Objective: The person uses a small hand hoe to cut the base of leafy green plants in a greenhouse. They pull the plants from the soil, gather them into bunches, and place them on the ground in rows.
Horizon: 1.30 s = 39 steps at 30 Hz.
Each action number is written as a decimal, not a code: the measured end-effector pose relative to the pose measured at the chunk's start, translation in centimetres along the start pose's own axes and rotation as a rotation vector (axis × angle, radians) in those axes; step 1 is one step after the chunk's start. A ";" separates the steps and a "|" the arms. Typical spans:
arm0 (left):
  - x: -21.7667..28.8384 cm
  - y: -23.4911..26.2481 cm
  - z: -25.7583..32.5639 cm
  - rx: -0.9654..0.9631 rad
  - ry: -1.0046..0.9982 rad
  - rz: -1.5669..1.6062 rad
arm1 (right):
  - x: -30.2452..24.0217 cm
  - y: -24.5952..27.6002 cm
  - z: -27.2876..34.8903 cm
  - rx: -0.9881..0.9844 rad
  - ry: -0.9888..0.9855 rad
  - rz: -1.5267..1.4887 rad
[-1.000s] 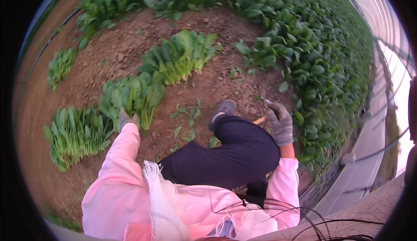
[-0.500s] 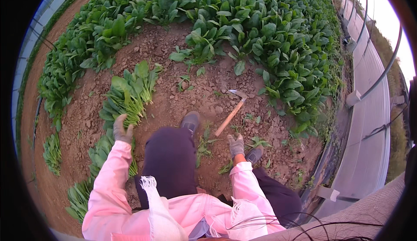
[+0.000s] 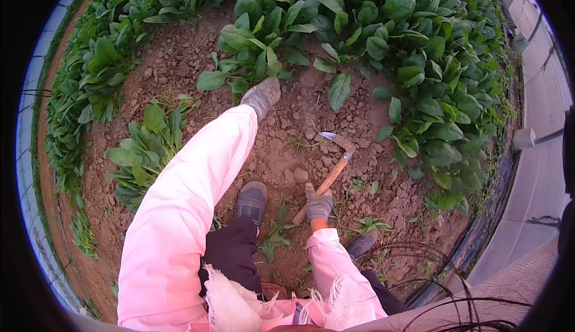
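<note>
My left hand (image 3: 262,97), in a grey knitted glove, reaches far forward to the base of a spinach plant (image 3: 254,44) at the edge of the standing rows. Its fingertips are partly lost against the leaves and soil, so I cannot tell how they are closed. My right hand (image 3: 318,204), gloved alike, is closed round the wooden handle of a small sickle (image 3: 336,173). The sickle's curved metal blade points forward and left, close to the soil. A pile of cut spinach (image 3: 147,152) lies left of my outstretched arm, which covers part of it.
Dense spinach rows (image 3: 443,80) stand ahead and to the right. Loose leaves (image 3: 275,236) litter the soil between my shoes (image 3: 251,201). Another small bunch (image 3: 84,234) lies at the far left. Plastic sheeting (image 3: 542,152) runs along the right side.
My left hand has left the cut pile and swung forward and right to the standing spinach. My right hand has moved onto the sickle handle. The view has shifted closer to the plants.
</note>
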<state>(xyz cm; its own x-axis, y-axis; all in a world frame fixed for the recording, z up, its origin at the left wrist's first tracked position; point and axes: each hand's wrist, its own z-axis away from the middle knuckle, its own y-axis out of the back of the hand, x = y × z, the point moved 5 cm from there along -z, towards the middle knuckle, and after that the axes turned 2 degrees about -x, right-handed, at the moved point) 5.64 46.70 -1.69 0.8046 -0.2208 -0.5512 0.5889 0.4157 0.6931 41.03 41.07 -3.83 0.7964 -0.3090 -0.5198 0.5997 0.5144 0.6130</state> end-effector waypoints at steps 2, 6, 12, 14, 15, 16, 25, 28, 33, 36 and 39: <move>-2.2 -8.0 -2.6 -0.006 0.289 0.078 | -0.5 -1.8 0.1 -0.049 0.018 -0.051; -5.6 -5.9 -6.1 0.082 0.451 0.322 | 0.3 -1.5 -1.1 -0.100 -0.044 -0.486; -7.9 -4.5 -2.9 0.055 0.507 0.568 | -9.0 -0.9 0.6 -0.378 0.141 -0.650; -7.2 -3.1 -3.6 0.071 0.499 0.642 | -10.2 -2.3 -1.3 -0.380 0.140 -0.809; -6.8 -2.6 -3.7 0.068 0.493 0.674 | -10.7 -2.7 -2.0 -0.386 0.142 -0.889; -6.1 -2.1 -3.8 0.060 0.486 0.711 | -11.3 -2.3 -2.4 -0.356 0.123 -0.882; -3.5 0.2 -9.2 0.192 0.176 1.412 | -10.7 0.4 -2.4 -0.211 0.041 -0.867; -5.8 -2.1 -11.6 0.536 0.214 1.547 | -11.3 -0.3 -1.9 -0.271 0.043 -0.911; -8.6 0.3 -14.6 0.001 0.279 0.186 | -12.1 -0.9 -2.9 -0.352 0.120 -0.841; -11.6 -9.6 -14.2 -0.089 0.405 -0.100 | -15.4 -3.0 -3.0 -0.449 0.162 -0.728; -10.8 -9.3 -15.1 -0.140 0.406 -0.337 | -17.7 -4.5 -6.0 -0.417 0.212 -0.661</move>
<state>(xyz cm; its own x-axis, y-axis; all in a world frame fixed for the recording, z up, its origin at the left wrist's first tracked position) -9.68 58.53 -9.18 0.4623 -0.0152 -0.8866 0.7714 0.4999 0.3936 23.75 49.02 -0.97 0.2304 -0.5165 -0.8247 0.8296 0.5473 -0.1110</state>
